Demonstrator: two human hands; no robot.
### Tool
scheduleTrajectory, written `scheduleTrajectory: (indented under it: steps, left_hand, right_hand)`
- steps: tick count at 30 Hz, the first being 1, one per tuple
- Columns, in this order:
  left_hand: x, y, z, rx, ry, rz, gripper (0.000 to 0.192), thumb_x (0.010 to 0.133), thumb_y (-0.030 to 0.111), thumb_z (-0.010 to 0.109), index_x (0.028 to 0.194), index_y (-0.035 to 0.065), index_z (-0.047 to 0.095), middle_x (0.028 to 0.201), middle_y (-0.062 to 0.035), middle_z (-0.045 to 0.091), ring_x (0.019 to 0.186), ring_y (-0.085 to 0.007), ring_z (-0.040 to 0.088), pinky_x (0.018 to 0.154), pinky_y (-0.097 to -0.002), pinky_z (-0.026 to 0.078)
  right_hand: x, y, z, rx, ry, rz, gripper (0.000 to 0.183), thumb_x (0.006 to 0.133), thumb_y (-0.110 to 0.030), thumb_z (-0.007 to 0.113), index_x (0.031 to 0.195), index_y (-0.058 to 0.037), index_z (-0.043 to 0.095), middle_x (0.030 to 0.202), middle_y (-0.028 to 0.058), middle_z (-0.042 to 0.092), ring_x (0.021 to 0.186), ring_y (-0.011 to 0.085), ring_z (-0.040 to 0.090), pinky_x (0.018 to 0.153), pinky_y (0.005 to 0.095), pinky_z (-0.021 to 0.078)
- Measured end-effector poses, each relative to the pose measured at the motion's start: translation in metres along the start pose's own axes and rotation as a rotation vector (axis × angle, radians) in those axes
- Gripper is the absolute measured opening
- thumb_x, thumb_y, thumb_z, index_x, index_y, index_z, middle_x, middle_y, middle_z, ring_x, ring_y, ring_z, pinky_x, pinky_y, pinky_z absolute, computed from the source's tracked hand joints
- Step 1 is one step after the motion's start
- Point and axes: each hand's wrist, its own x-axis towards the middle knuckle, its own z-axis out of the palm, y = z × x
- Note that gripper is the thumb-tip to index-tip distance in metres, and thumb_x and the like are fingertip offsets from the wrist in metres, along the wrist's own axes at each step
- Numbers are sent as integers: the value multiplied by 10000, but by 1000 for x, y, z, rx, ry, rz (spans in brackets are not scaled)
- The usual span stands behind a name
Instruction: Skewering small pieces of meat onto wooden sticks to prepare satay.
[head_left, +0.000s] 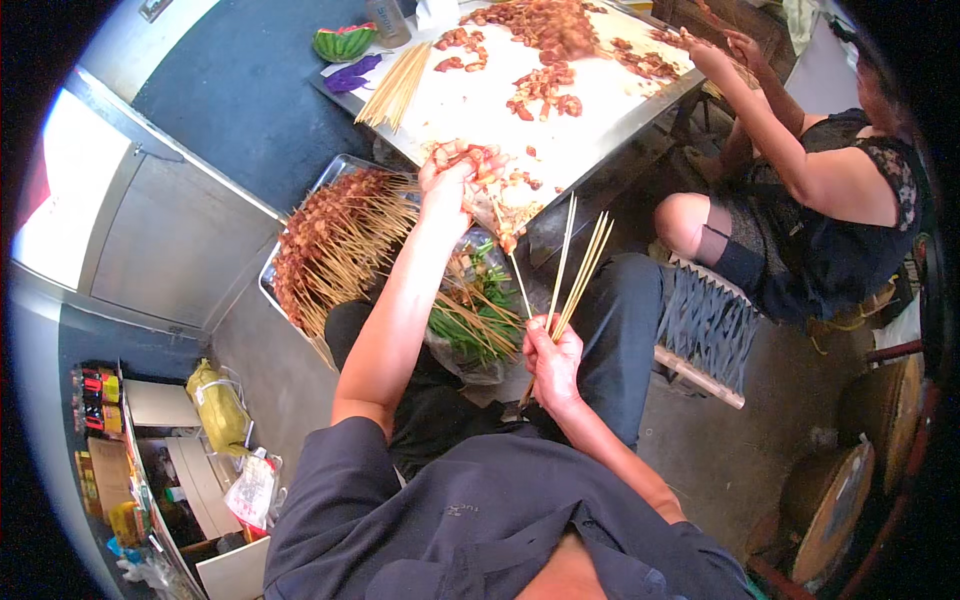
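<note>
My left hand grips raw, reddish meat pieces over the near corner of the white-topped table. My right hand is lower and to the right, closed around several thin wooden skewers. One skewer in it points up toward the table corner, with meat on its upper end. Meat heaps cover the far part of the table, and smaller clusters lie nearer. A bundle of bare skewers rests at the table's left edge.
A metal tray of loaded meat skewers stands at left. Sticks and green leaves lie near my lap. A cut watermelon and purple cloth or plastic sit on the table. Another person sits at right beside a woven stool.
</note>
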Motion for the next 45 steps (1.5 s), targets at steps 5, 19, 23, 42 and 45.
scheduleTrajectory:
  steps: [5, 19, 23, 42, 45]
  left_hand:
    - [3, -2, -8, -63, -20, -14, 141, 836, -67, 442, 956, -17, 495, 915, -216, 618, 863, -363, 631, 731, -446, 548]
    - [-7, -15, -9, -12, 77, -19, 88, 783, -76, 490, 846, -37, 537, 821, -212, 623, 764, -340, 649, 643, -427, 568]
    - [-13, -17, -8, 10, 124, 5, 119, 762, -112, 495, 758, 7, 500, 765, -183, 631, 628, -275, 653, 552, -366, 570]
    - [-27, -4, 1, -35, 43, 27, 107, 809, -55, 429, 793, 45, 463, 860, -157, 606, 788, -305, 631, 710, -443, 554]
    - [-25, 1, 0, -66, 11, -53, 103, 866, 23, 394, 900, 20, 491, 954, -187, 606, 854, -339, 626, 742, -468, 539]
  right_hand:
    - [1, 7, -2, -19, -12, -13, 84, 880, -139, 542, 815, -86, 533, 558, -17, 478, 432, 38, 364, 381, 189, 271]
    - [-7, 14, -3, 1, -8, 25, 95, 875, -147, 551, 800, -90, 537, 572, -20, 491, 432, 35, 357, 380, 186, 267]
    - [-9, 17, -4, 20, 10, 14, 98, 871, -139, 554, 792, -85, 537, 572, -15, 495, 432, 36, 366, 378, 186, 270]
    - [-10, 3, 2, 0, -55, 35, 96, 883, -144, 541, 811, -82, 526, 570, -12, 489, 425, 42, 363, 374, 190, 267]
    - [1, 3, -6, -48, -127, -3, 80, 899, -150, 521, 852, -87, 534, 582, -11, 501, 420, 34, 351, 374, 188, 268]
